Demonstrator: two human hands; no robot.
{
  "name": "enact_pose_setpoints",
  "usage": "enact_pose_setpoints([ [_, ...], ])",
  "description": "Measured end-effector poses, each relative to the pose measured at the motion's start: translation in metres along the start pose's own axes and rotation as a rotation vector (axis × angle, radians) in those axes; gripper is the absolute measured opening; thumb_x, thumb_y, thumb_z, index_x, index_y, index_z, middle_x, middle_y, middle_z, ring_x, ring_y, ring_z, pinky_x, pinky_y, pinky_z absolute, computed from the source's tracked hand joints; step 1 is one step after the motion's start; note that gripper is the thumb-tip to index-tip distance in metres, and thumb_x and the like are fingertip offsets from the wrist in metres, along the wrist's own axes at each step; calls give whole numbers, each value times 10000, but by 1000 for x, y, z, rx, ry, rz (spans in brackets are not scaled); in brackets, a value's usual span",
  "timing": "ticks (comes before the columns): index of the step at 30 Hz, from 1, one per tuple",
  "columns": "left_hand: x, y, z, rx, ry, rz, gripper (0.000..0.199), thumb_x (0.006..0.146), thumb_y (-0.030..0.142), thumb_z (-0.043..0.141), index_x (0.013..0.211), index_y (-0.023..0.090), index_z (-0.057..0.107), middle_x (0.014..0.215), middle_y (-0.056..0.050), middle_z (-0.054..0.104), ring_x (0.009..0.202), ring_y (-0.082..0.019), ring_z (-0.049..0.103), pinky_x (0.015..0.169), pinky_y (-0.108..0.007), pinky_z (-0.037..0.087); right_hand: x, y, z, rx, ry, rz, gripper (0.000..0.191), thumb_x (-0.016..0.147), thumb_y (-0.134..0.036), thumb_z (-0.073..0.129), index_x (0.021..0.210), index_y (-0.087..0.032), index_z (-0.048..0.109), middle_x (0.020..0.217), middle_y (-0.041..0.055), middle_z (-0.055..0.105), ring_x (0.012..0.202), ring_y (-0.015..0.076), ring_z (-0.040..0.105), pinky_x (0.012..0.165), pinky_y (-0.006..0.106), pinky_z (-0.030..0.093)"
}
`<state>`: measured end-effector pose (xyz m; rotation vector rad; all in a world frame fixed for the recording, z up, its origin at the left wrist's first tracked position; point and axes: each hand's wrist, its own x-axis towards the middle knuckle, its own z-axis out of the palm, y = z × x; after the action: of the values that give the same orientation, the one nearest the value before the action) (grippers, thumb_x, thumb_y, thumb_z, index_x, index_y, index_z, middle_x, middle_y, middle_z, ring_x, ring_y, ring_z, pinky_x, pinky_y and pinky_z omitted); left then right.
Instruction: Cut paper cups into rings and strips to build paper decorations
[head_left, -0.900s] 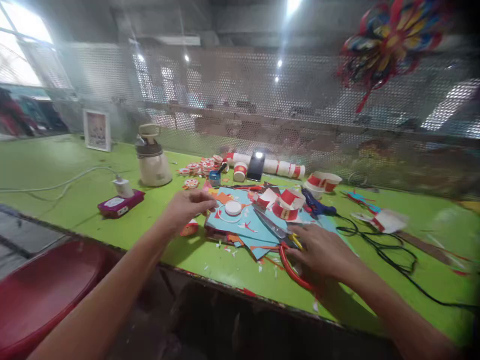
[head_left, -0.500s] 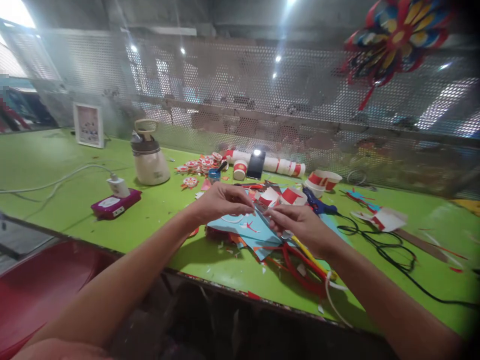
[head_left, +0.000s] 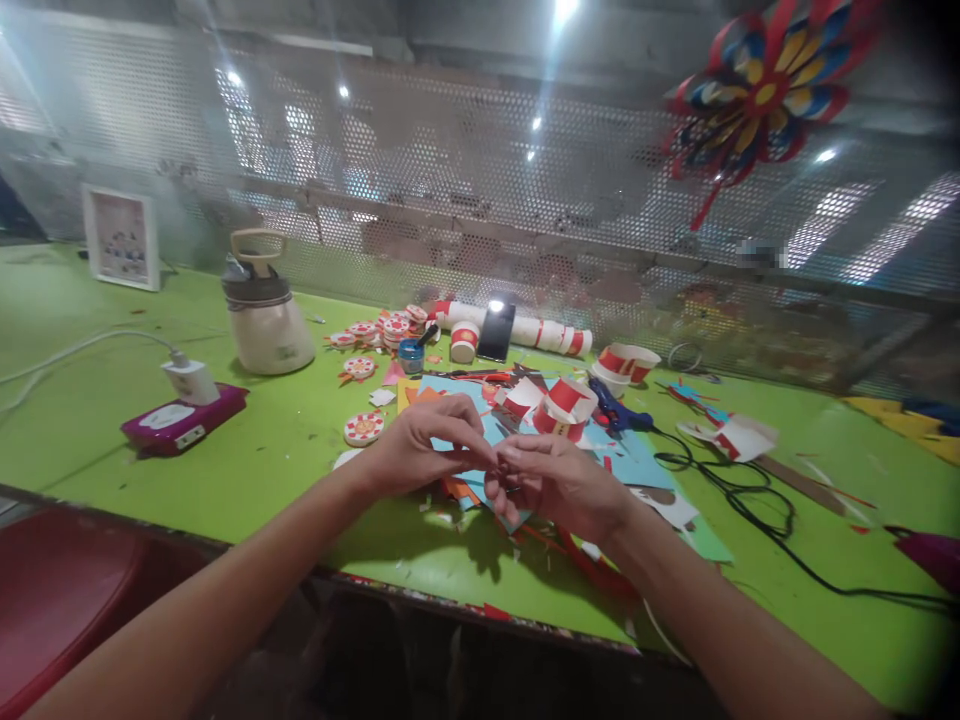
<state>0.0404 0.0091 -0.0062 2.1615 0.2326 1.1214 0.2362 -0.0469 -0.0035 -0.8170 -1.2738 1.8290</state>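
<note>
My left hand (head_left: 435, 443) and my right hand (head_left: 559, 480) meet at their fingertips above the near part of the craft pile. Both are closed in a pinch. Whatever lies between the fingers is too small or too hidden to name. Under and behind them lie light blue paper sheets (head_left: 442, 386) with orange scraps (head_left: 459, 492). Just beyond my right hand is a cut red and white paper cup (head_left: 564, 408). A blue glue gun (head_left: 619, 404) rests to the right of that cup. Red-handled scissors (head_left: 600, 572) lie partly hidden beneath my right wrist.
Patterned round discs (head_left: 364, 429) lie left of the pile, near a small blue jar (head_left: 411, 356). A phone (head_left: 496, 332) leans on a row of stacked cups (head_left: 551, 334). Further left stand a bottle (head_left: 268, 325) and a purple power strip (head_left: 184, 418). A black cord (head_left: 780, 535) trails right.
My hands have come together and lowered slightly, fingertips now touching. The metal blade-like piece and yellow stick seen by my right hand no longer show. The view has turned a little to the right.
</note>
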Motion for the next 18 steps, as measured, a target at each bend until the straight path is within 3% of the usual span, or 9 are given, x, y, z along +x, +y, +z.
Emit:
enact_pose_setpoints([
  [11, -8, -3, 8, 206, -32, 193, 176, 806, 109, 621, 925, 199, 713, 761, -35, 566, 703, -113, 541, 615, -227, 443, -1, 9, 1, 85, 42, -16, 170, 764, -249, 726, 774, -110, 629, 641, 30, 665, 542, 96, 616, 503, 194, 482],
  [18, -17, 5, 16, 630, 1, 360, 201, 802, 52, 559, 881, 202, 667, 755, -30, 611, 686, -136, 478, 610, -263, 395, -2, 22, -4, 64, -16, 59, 281, 811, -366, 671, 755, -94, 621, 621, 56, 670, 473, 102, 617, 415, 181, 457],
])
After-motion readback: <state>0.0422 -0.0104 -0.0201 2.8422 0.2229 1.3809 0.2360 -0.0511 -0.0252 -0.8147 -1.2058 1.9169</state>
